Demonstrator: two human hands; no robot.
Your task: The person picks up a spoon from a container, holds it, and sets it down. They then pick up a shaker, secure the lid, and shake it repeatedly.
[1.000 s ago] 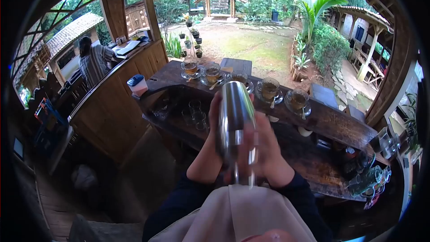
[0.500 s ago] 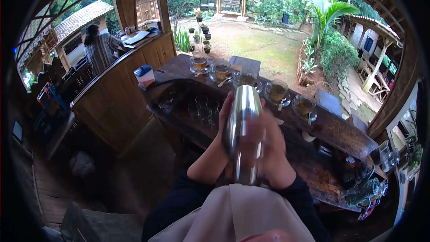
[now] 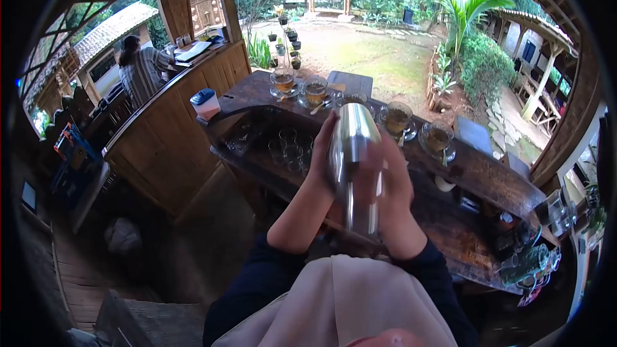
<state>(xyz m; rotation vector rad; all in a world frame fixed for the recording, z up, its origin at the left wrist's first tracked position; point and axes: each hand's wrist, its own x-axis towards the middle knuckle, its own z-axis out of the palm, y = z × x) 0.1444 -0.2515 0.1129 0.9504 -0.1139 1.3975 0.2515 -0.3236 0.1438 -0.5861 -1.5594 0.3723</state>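
A shiny metal shaker (image 3: 357, 167) is held upright between my two hands, over the near side of the dark wooden counter (image 3: 475, 186). My left hand (image 3: 324, 160) wraps its left side. Around its right side is my right hand (image 3: 393, 183), partly smeared by motion. Behind the shaker, several glass cups of amber drink stand on saucers with spoons, among them one at the left (image 3: 283, 81) and one at the right (image 3: 438, 140). The shaker partly hides a middle cup.
Empty glasses (image 3: 291, 151) stand in the counter's sunken part. A blue-lidded container (image 3: 205, 104) sits at the left end. Glassware (image 3: 530, 270) and a glass pitcher (image 3: 558, 213) are at the right. A person (image 3: 140, 71) is at another counter (image 3: 173, 128).
The shaker's lower end has risen away from my lap, both hands still around it. The view has shifted slightly.
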